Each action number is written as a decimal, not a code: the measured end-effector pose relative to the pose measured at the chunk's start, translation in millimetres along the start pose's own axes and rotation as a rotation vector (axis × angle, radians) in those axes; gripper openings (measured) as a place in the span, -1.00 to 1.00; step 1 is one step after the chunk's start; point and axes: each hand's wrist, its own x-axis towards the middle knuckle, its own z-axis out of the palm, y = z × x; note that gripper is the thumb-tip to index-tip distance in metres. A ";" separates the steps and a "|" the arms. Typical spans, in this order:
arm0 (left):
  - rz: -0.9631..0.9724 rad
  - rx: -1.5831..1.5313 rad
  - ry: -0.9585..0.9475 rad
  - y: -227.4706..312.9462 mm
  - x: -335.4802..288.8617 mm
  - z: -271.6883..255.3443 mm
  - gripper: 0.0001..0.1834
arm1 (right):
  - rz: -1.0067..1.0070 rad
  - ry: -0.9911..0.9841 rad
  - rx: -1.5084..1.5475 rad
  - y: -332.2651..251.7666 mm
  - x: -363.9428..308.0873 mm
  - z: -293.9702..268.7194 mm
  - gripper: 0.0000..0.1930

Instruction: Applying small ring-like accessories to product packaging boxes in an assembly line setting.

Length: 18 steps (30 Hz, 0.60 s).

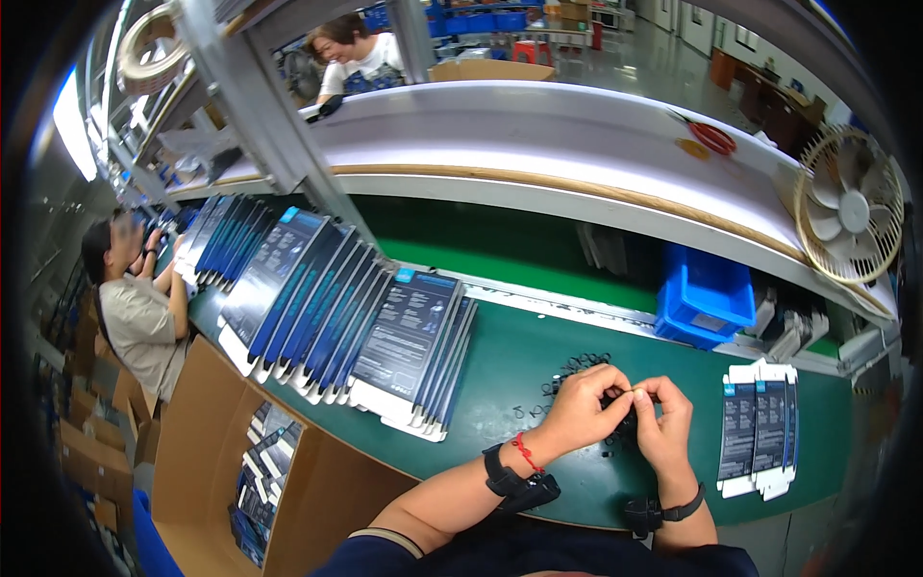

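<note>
My left hand (583, 406) and my right hand (665, 423) meet over the green worktable, fingertips pinched together. Whatever is between them is too small and too hidden to name. Under and around the fingers lies a pile of small black looped pieces (581, 365). A few more black bits are scattered just left of my left hand. To the right of my right hand, several flat dark-blue and white cartons (755, 431) lie overlapped. A long row of similar cartons (402, 337) leans in a fanned stack to the left.
A large cardboard box (197, 462) with cartons inside stands at lower left. A blue plastic bin (705, 296) sits at the table's back under a white shelf (538, 120), which bears red-handled scissors (711, 137) and a fan (853, 207). One co-worker (139, 308) is at left, another (361, 62) beyond the shelf.
</note>
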 end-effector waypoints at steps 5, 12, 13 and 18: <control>-0.020 0.033 0.022 0.7 2.3 -1.9 -0.91 | -0.042 -0.005 -0.036 -3.7 3.6 1.6 -0.96; -0.002 0.087 0.009 -1.3 2.8 -1.4 -0.91 | -0.071 -0.036 -0.139 -5.9 2.3 -2.9 -0.93; -0.014 0.099 0.006 -1.8 2.6 -0.6 -0.91 | -0.073 -0.033 -0.135 -6.1 2.8 -5.4 -0.93; -0.033 0.110 -0.001 -5.9 -0.7 -1.1 -0.92 | -0.025 -0.043 -0.526 1.9 13.4 -40.7 -0.83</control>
